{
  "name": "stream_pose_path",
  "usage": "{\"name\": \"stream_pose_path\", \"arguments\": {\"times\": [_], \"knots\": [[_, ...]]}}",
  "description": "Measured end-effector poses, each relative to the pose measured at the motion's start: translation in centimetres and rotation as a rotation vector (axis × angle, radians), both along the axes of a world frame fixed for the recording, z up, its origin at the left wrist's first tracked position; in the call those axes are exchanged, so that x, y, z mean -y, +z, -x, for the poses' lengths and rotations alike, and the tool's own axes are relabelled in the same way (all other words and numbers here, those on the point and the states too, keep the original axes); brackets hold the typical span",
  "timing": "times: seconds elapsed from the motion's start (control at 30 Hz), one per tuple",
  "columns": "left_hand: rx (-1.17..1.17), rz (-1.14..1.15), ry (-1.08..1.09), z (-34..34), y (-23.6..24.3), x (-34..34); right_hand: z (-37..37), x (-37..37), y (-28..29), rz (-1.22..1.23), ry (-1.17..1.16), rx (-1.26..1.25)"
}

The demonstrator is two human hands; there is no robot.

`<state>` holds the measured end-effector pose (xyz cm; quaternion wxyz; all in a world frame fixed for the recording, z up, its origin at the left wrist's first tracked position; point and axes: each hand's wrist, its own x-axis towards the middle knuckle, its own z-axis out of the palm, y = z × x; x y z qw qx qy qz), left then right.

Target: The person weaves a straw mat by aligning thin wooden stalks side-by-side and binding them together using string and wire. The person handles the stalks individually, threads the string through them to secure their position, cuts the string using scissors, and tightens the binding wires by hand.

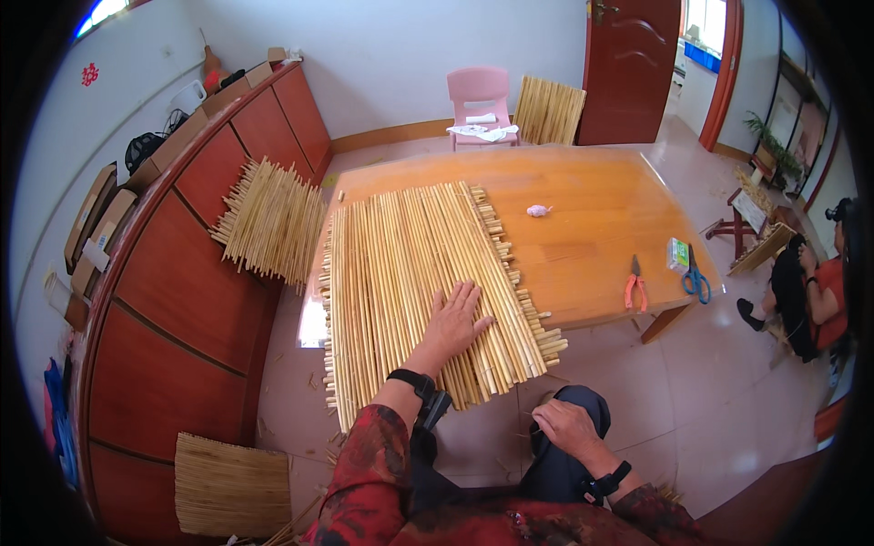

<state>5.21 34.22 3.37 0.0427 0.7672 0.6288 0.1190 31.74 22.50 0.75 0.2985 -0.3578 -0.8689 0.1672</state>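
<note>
A mat of pale reed stalks (410,273), set side by side, lies on the left part of the wooden table and juts over its near edge. My left hand (452,320) rests flat on the mat with its fingers spread, holding nothing. The short stalk ends along the mat's right side are uneven. Close to my knee, below the table's near edge, my right hand (566,427) is closed with its fingers curled together. Something thin seems to stick out of the fingertips, too small to name.
On the table (592,264) are a pink bundle (539,210), orange-handled pliers (635,287), blue-handled scissors (696,278) and a small box (677,255). A reed stack (273,218) stands left, beside red cabinets (182,318). A pink chair (480,91) is behind; another person (819,291) sits at right.
</note>
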Motion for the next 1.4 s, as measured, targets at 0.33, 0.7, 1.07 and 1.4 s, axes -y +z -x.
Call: {"name": "stream_pose_path", "arguments": {"times": [0.33, 0.7, 1.07, 1.4], "knots": [[0.616, 0.125, -0.676, -5.9, 1.2, 14.2, -1.0, 0.0, -0.4, -0.003, -0.013, 0.056], [0.024, -0.128, -0.248, 0.2, -4.3, 27.6, -0.3, 0.2, 0.6, -0.021, 0.021, 0.052], [-0.039, -0.013, -0.219, -0.7, -4.6, 26.6, 0.2, 0.3, 0.7, 0.019, -0.020, 0.094], [-0.029, 0.004, -0.274, -1.9, -4.8, 25.9, -0.9, 0.6, 0.7, -0.033, -0.038, 0.113]]}}
